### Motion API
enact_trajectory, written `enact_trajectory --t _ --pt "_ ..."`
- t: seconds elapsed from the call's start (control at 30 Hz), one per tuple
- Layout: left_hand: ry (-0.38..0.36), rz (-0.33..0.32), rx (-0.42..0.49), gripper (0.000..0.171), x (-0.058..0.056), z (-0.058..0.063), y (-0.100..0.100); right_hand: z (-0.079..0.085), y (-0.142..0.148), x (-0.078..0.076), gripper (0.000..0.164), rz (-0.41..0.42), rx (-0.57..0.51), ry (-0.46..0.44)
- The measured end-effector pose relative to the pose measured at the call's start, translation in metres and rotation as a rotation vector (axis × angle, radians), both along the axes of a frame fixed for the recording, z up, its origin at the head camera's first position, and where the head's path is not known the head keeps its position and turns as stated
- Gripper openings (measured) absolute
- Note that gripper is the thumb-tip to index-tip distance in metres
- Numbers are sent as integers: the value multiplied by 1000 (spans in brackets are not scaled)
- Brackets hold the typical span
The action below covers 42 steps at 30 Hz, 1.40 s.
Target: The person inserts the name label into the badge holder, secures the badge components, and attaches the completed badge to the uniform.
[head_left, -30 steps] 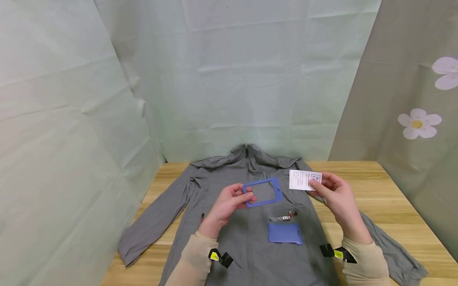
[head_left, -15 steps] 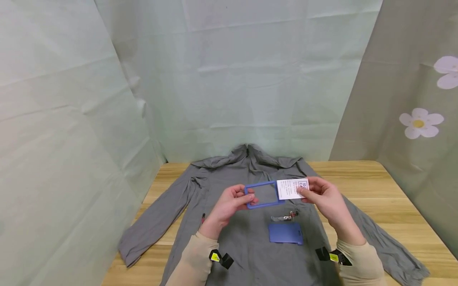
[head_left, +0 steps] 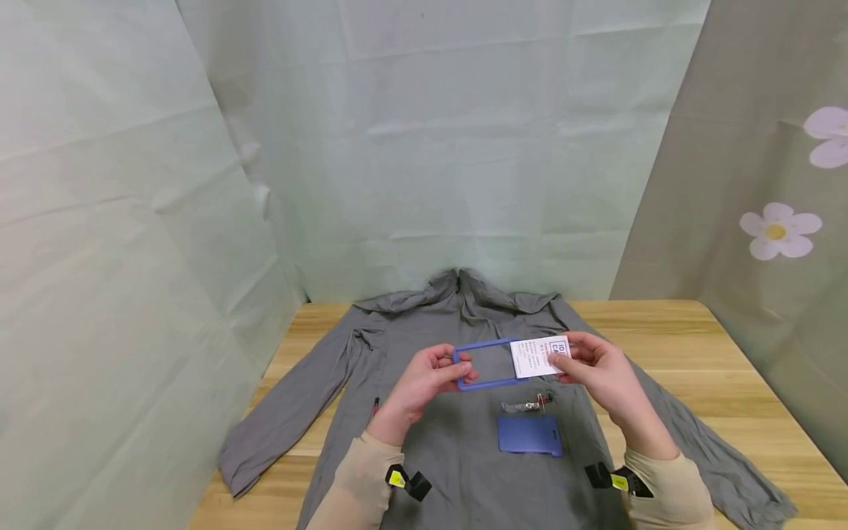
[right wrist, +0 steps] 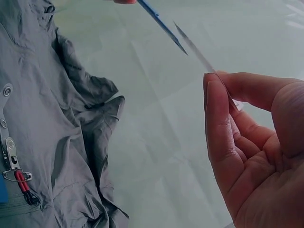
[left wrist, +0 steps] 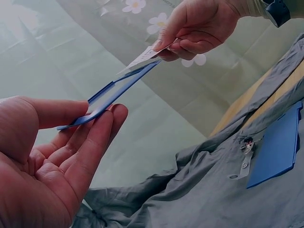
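Observation:
Between thumb and fingers my left hand (head_left: 424,379) pinches the left end of a blue badge-holder frame (head_left: 486,344), which is open in the middle. My right hand (head_left: 606,374) pinches a white printed ID card (head_left: 532,358) by its right end. In the head view the card covers the frame's right end. The right wrist view shows a narrow gap between the card (right wrist: 195,50) and the frame (right wrist: 164,27). Below the hands, a flat blue badge-holder panel (head_left: 530,436) lies on a grey long-sleeved garment (head_left: 430,456), beside a badge clip (head_left: 528,405) with a clear strap.
The garment is spread over a wooden table (head_left: 662,346), its sleeves reaching out to both sides. A small red and black item (head_left: 375,405) lies near my left wrist. Pale cloth walls (head_left: 464,147) stand behind and at the sides, the right one with flowers.
My right hand has brought the card left and down, from beside the frame to over its right end, and tilted it slightly. The left hand and frame have barely shifted.

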<state>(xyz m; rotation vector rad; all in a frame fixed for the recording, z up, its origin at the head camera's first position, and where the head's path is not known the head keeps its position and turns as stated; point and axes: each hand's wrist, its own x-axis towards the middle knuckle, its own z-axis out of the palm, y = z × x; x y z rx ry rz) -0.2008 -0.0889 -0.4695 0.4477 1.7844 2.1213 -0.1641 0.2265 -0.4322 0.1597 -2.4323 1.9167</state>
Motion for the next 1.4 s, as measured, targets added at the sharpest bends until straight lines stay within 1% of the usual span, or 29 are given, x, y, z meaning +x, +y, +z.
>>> enact_trajectory --t 0.17,0.37,0.73,1.13,1.4 --pt "0 -4 1 10 -2 0 0 1 0 -1 50 -8 12 -5" --pt "2 -5 0 11 -3 0 1 0 0 -2 44 -7 33 2" --pt "0 -6 7 11 -4 0 2 0 2 -2 42 8 17 7" --pt "1 -10 7 12 -1 0 3 1 -1 -1 47 14 64 -28" --pt "-10 -15 7 13 2 1 5 -3 -1 0 46 21 40 -57"
